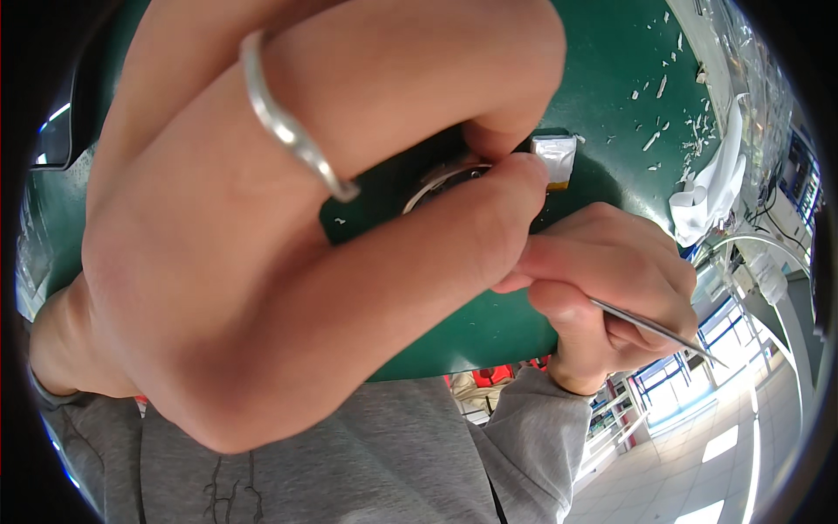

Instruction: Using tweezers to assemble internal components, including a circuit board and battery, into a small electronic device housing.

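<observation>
Close to the camera, my left hand (253,253) with a silver ring (284,127) fills much of the view. Its thumb and index finger meet in a pinch; what lies between the tips is hidden. Behind that pinch shows part of a round dark thing with a silvery rim (428,191). Right beside the fingertips is a small flat silver pouch (553,159) with a yellow edge. My right hand (620,271) is closed around a thin pointed metal tool (650,324), whose tapering end sticks out to the lower right. Its fingertips are close against my left thumb.
A green work mat (602,96) covers the table, with white scraps (661,86) strewn at the far right. Crumpled white material (709,196) and clear plastic (755,61) lie along the right edge. A dark-framed device (58,127) stands at the far left.
</observation>
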A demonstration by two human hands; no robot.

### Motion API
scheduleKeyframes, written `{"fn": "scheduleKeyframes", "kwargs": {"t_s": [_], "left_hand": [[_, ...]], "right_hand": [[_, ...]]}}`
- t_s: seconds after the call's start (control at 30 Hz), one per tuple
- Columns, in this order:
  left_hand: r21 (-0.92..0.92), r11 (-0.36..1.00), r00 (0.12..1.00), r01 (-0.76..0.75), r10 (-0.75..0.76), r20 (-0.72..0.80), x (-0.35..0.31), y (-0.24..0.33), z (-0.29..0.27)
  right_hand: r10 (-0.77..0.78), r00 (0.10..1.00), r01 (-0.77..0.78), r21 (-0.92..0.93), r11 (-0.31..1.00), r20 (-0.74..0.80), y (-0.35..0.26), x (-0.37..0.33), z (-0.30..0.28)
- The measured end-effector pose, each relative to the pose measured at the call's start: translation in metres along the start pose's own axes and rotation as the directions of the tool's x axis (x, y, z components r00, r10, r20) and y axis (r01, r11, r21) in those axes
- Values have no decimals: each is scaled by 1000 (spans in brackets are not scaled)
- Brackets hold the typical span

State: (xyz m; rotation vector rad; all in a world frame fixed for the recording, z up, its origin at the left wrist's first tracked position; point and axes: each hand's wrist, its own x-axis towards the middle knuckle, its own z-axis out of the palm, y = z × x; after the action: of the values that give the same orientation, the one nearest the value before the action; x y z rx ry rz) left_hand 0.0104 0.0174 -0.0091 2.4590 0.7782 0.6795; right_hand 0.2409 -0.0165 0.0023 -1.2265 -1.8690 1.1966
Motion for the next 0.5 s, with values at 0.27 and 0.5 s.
{"fn": "scheduleKeyframes", "kwargs": {"t_s": [0.27, 0.5], "left_hand": [[1, 1000, 999, -23, 23, -44, -2, -2, 0], [12, 1000, 1000, -4, 4, 12, -4, 0, -2]], "right_hand": [[-118, 993, 117, -68, 991, -13, 3, 2, 3], [-95, 995, 98, -125, 987, 33, -1, 3, 1]]}}
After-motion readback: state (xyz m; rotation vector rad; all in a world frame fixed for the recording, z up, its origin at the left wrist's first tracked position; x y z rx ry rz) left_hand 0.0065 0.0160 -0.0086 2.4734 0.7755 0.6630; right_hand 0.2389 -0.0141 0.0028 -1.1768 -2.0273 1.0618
